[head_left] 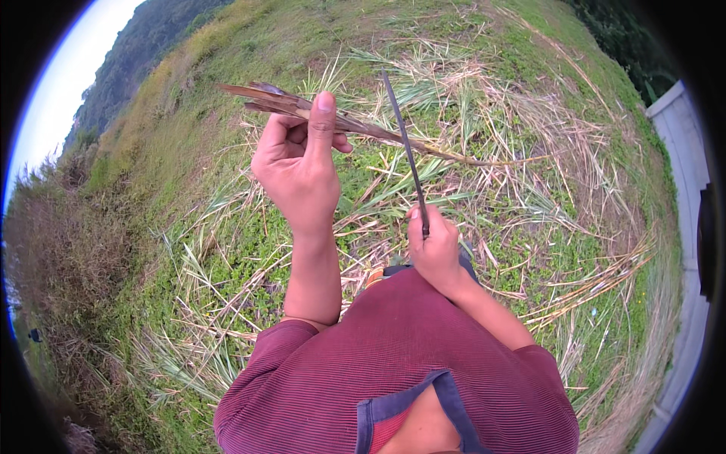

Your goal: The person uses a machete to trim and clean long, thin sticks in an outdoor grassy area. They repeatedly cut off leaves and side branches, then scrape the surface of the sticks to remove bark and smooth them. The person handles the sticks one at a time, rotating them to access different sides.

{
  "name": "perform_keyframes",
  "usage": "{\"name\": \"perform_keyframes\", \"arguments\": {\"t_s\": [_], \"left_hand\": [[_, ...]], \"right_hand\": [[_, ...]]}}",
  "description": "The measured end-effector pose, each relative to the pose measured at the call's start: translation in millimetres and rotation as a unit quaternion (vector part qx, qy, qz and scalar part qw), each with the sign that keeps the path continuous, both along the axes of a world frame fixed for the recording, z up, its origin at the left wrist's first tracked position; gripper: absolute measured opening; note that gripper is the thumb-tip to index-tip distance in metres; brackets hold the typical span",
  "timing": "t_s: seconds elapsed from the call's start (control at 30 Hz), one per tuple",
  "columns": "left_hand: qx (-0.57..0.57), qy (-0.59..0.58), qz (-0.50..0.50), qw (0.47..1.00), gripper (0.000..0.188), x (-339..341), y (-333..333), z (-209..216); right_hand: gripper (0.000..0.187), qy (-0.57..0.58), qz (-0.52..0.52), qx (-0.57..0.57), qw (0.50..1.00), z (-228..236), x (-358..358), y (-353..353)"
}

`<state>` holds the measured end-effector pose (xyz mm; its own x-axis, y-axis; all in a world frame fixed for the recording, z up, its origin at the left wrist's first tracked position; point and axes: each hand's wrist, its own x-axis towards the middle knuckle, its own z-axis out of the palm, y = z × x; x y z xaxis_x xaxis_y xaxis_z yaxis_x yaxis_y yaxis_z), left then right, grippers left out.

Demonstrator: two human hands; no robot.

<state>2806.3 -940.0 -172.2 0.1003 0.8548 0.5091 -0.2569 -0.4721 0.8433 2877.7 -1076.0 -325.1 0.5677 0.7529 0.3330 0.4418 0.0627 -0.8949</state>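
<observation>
My left hand (299, 166), raised left of centre, pinches a dry brown plant stalk (364, 129) between thumb and fingers. Ragged, split sheaths fan out at the stalk's left end; its other end tapers to a thin yellowish tip toward the right. Lower and nearer my body, my right hand (437, 248) is closed round the handle of a long, narrow dark knife (412, 168). Its blade points up and away from me and crosses the stalk in this view. Whether blade and stalk touch, I cannot tell.
Cut green and straw-coloured leaves (431, 85) lie scattered over the grass around me. A bundle of thin yellowish stalks (594, 287) rests on the ground at the right. A pale wall (684, 159) runs along the far right, and tall brush (68, 250) stands at the left.
</observation>
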Motion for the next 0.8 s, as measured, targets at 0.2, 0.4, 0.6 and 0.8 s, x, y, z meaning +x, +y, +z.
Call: {"name": "perform_keyframes", "arguments": {"t_s": [0.2, 0.4, 0.6, 0.8], "left_hand": [[0.016, 0.048, -0.01, 0.999, 0.02, -12, -8, 13], [0.015, 0.035, -0.07, 0.997, 0.016, -17, -19, 28], [0.054, 0.027, -0.209, 0.976, 0.028, -32, -7, 6], [-0.023, 0.043, -0.033, 0.998, 0.025, -26, -11, 14]], "right_hand": [[0.019, 0.074, -0.025, 0.129, 0.989, 62, -3, 29], [0.023, 0.045, -0.061, 0.177, 0.981, 80, 23, 59], [0.019, 0.179, 0.093, 0.051, 0.978, 91, 38, 43], [0.026, 0.151, 0.074, 0.06, 0.984, 103, 28, 46]]}}
